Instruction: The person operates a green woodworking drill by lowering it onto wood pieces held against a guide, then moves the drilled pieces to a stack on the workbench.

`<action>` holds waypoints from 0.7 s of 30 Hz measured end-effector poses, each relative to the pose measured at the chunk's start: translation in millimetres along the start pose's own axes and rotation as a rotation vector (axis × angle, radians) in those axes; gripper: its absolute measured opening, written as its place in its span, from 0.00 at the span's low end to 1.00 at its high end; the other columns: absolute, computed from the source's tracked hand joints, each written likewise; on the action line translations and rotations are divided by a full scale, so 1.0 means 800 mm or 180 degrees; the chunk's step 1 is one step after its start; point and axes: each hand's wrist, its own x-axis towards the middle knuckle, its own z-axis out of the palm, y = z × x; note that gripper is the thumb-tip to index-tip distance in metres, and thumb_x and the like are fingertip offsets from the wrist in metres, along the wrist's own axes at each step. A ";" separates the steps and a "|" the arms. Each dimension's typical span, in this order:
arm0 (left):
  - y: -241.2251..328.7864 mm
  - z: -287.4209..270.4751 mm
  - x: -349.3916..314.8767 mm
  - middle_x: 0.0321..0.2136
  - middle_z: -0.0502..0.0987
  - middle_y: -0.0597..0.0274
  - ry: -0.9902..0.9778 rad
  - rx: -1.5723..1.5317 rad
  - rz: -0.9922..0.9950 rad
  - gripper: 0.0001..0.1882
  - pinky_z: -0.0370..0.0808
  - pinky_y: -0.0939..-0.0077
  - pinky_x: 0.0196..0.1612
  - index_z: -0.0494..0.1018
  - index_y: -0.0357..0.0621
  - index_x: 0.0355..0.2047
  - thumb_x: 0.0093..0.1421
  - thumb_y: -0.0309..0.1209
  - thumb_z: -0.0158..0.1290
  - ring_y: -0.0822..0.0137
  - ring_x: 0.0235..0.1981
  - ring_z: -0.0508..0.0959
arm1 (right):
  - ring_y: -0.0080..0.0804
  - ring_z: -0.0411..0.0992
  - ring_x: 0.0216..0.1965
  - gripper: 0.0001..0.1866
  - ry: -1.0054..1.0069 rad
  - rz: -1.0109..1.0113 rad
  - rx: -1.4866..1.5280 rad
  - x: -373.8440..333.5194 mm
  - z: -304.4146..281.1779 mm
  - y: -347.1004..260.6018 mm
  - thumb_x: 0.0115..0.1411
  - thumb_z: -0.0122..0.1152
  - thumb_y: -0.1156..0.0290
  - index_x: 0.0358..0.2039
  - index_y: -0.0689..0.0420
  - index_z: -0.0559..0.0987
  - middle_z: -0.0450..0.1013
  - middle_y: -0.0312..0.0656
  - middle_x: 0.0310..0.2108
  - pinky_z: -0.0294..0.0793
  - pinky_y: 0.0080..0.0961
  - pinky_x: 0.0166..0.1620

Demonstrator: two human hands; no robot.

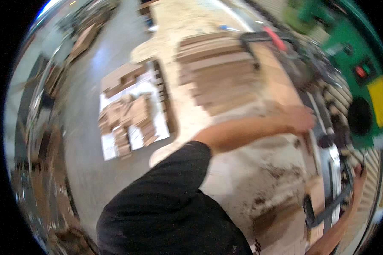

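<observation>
Black sleeve point(166, 182) in the foreground, a worker's left arm stretches across a pale, dark-smudged bench point(230, 178) toward its right side. The left hand point(301, 120) reaches the bench's wood-lined edge beside a metal rail; blur hides how far its fingers are open and whether they grip anything. Close to the picture's right rim, the right hand point(359, 171) is at the far end of a dark, bent bar point(330, 209); it shows small and nearly edge-on, so its opening and any hold on the bar cannot be told. The bar lies over a pale wooden piece point(315, 191) at the bench edge, perhaps to keep it against the rail. Beyond the left arm, flat brown boards point(221, 72) sit stacked in stepped layers, probably to stay within reach. Left of the bench, small brown pieces point(123, 110) lie grouped on white sheets point(159, 112), seemingly set apart from the stack. A green machine point(370, 46) stands past the rail.
</observation>
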 end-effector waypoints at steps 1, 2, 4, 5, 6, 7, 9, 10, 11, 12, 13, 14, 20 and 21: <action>-0.003 0.010 0.001 0.43 0.76 0.58 0.0307 0.0090 0.0088 0.12 0.66 0.60 0.57 0.77 0.46 0.37 0.53 0.32 0.51 0.55 0.52 0.71 | 0.29 0.66 0.35 0.24 0.0458 -0.0372 -0.0016 0.019 0.027 0.033 0.67 0.45 0.50 0.39 0.63 0.72 0.66 0.38 0.31 0.68 0.29 0.45; -0.005 0.015 0.000 0.42 0.76 0.58 0.0201 0.0179 -0.0084 0.13 0.65 0.59 0.58 0.77 0.46 0.38 0.52 0.31 0.52 0.56 0.51 0.71 | 0.24 0.60 0.28 0.21 -0.0636 -0.0649 -0.0243 0.047 0.026 0.039 0.68 0.45 0.51 0.31 0.58 0.69 0.60 0.33 0.24 0.67 0.26 0.39; -0.009 0.016 -0.006 0.42 0.76 0.59 0.0040 0.0272 -0.0363 0.13 0.64 0.59 0.58 0.78 0.46 0.38 0.51 0.31 0.53 0.56 0.51 0.72 | 0.24 0.62 0.28 0.20 -0.0479 0.0082 0.0508 0.049 0.096 -0.003 0.68 0.44 0.50 0.30 0.55 0.68 0.61 0.32 0.24 0.67 0.29 0.39; 0.002 0.024 -0.012 0.41 0.76 0.58 0.0016 0.0215 -0.0442 0.13 0.65 0.58 0.57 0.79 0.46 0.37 0.50 0.31 0.54 0.56 0.51 0.72 | 0.25 0.65 0.31 0.20 -0.0870 0.0346 0.0540 0.041 0.100 -0.022 0.68 0.44 0.50 0.34 0.56 0.71 0.65 0.33 0.27 0.67 0.31 0.42; 0.005 0.020 -0.006 0.40 0.76 0.58 0.0075 0.0195 -0.0431 0.12 0.65 0.57 0.57 0.79 0.46 0.35 0.49 0.31 0.55 0.56 0.51 0.72 | 0.25 0.65 0.31 0.20 -0.0855 0.0325 0.0519 0.046 0.103 -0.011 0.68 0.44 0.50 0.34 0.56 0.71 0.65 0.33 0.27 0.67 0.31 0.42; 0.005 0.020 -0.003 0.40 0.76 0.58 0.0087 0.0200 -0.0463 0.12 0.65 0.57 0.57 0.79 0.46 0.35 0.49 0.31 0.55 0.56 0.51 0.72 | 0.26 0.67 0.37 0.19 -0.0490 0.0288 0.0908 0.055 0.116 0.016 0.67 0.47 0.51 0.43 0.54 0.71 0.68 0.35 0.35 0.67 0.31 0.44; 0.000 0.023 0.000 0.38 0.77 0.59 0.0175 0.0123 -0.0415 0.09 0.66 0.57 0.55 0.80 0.45 0.30 0.48 0.31 0.55 0.56 0.49 0.72 | 0.27 0.69 0.42 0.21 -0.0166 0.0265 0.1308 0.072 0.137 0.031 0.66 0.49 0.53 0.51 0.53 0.70 0.70 0.36 0.43 0.68 0.31 0.46; -0.001 0.027 -0.002 0.35 0.77 0.59 0.0322 0.0196 -0.0390 0.09 0.67 0.57 0.53 0.80 0.45 0.29 0.47 0.31 0.56 0.56 0.47 0.73 | 0.30 0.68 0.47 0.24 -0.0330 0.0304 0.1415 0.081 0.144 0.030 0.65 0.52 0.56 0.56 0.55 0.66 0.69 0.40 0.47 0.67 0.33 0.51; -0.003 0.028 -0.001 0.35 0.77 0.59 0.0323 0.0196 -0.0403 0.09 0.67 0.57 0.53 0.80 0.45 0.29 0.47 0.31 0.56 0.56 0.47 0.73 | 0.32 0.67 0.52 0.28 -0.0492 0.0324 0.1513 0.090 0.151 0.027 0.64 0.55 0.59 0.60 0.56 0.62 0.67 0.44 0.52 0.66 0.35 0.56; -0.005 0.029 -0.001 0.35 0.77 0.59 0.0390 0.0302 -0.0397 0.09 0.67 0.56 0.52 0.80 0.45 0.28 0.47 0.31 0.56 0.56 0.46 0.73 | 0.32 0.67 0.51 0.28 -0.0520 0.0336 0.1558 0.101 0.160 0.023 0.64 0.55 0.59 0.60 0.56 0.63 0.68 0.43 0.52 0.66 0.35 0.56; -0.007 0.030 0.000 0.34 0.77 0.59 0.0455 0.0411 -0.0388 0.08 0.68 0.56 0.52 0.80 0.45 0.28 0.46 0.32 0.56 0.56 0.45 0.74 | 0.32 0.67 0.51 0.28 -0.0518 0.0336 0.1611 0.109 0.170 0.020 0.64 0.54 0.58 0.60 0.56 0.63 0.68 0.43 0.52 0.66 0.34 0.55; -0.008 0.031 0.001 0.34 0.77 0.59 0.0445 0.0413 -0.0384 0.08 0.68 0.56 0.52 0.80 0.45 0.28 0.46 0.32 0.56 0.56 0.45 0.74 | 0.32 0.68 0.51 0.27 -0.0497 0.0355 0.1658 0.116 0.181 0.019 0.64 0.54 0.58 0.60 0.56 0.63 0.68 0.43 0.52 0.66 0.34 0.55; -0.002 0.023 0.006 0.33 0.77 0.59 0.0205 0.0265 -0.0348 0.07 0.69 0.56 0.51 0.80 0.46 0.26 0.47 0.32 0.55 0.56 0.44 0.74 | 0.32 0.69 0.49 0.26 -0.0416 0.0438 0.1865 0.134 0.208 0.018 0.65 0.51 0.58 0.60 0.55 0.64 0.69 0.41 0.53 0.68 0.34 0.52; -0.004 0.024 0.003 0.33 0.77 0.60 0.0261 0.0265 -0.0372 0.07 0.69 0.57 0.50 0.80 0.46 0.27 0.47 0.32 0.55 0.56 0.44 0.74 | 0.32 0.69 0.48 0.25 -0.0440 0.0440 0.1895 0.134 0.213 0.017 0.66 0.50 0.57 0.60 0.55 0.64 0.69 0.41 0.53 0.68 0.33 0.51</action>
